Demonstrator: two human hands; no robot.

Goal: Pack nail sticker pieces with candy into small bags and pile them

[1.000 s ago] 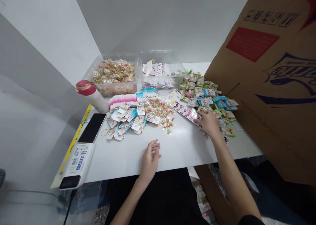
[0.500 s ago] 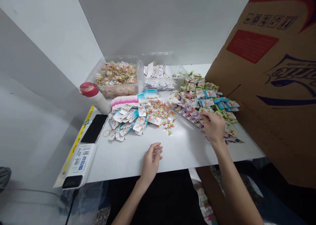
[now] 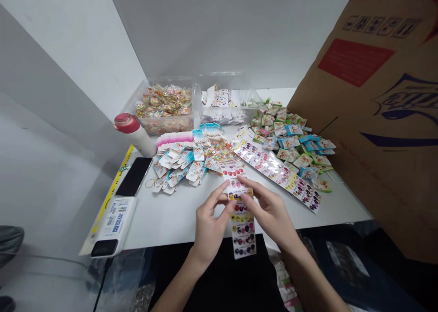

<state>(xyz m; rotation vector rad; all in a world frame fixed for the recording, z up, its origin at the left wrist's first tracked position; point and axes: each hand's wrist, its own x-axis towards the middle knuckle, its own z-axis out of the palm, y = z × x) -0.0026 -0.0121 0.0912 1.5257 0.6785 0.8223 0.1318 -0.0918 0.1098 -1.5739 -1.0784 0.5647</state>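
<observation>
A long narrow sticker strip (image 3: 243, 230), printed with rows of small colourful oval and round pictures, hangs between my hands over the table's front edge. My left hand (image 3: 211, 221) pinches its left side between thumb and fingers. On the right side, my right hand (image 3: 270, 209) grips the same strip with thumb and forefinger. More sticker strips (image 3: 277, 168) lie slantwise on the table, beyond my right hand. Small clear packets with orange and green bits (image 3: 219, 150) lie just behind the held strip. Folded blue-and-white cards (image 3: 174, 166) are heaped to the left of them.
Behind stand a clear bin of shiny packets (image 3: 164, 102) and a clear bin of printed strips (image 3: 222, 113). Small green and blue boxes (image 3: 290, 143) pile up beside a large carton (image 3: 369, 120). Leftward are a bottle (image 3: 135, 134), a phone (image 3: 134, 176) and a white power bank (image 3: 114, 225).
My right hand has come from the strips at the right to the middle, bringing one sticker strip. My left hand has risen slightly and now grips it too.
</observation>
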